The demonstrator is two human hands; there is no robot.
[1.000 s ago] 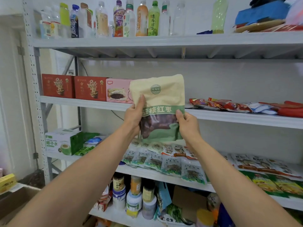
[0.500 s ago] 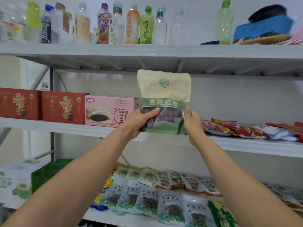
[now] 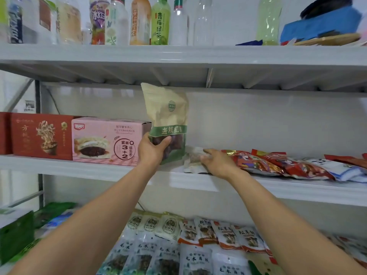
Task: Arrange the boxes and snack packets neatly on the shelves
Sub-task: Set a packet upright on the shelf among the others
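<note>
Date pouch (image 3: 166, 120): lowered from mid-air, upright near front edge of middle shelf (image 3: 89, 170), just beside pink box (image 3: 107, 141).
Left hand (image 3: 152, 150): gripping pouch's lower part.
Right hand (image 3: 218, 162): off the pouch, fingers flat on pale packet (image 3: 193, 157).
Meaning: placement nearly done.

The left hand (image 3: 152, 150) grips a tan date pouch (image 3: 166, 120) upright beside the pink box (image 3: 108, 140); the right hand (image 3: 217, 162) rests on a flat packet (image 3: 193, 158).

Right hand (image 3: 216, 163) left the date pouch (image 3: 168, 116) for a pale packet (image 3: 195, 158).
</note>
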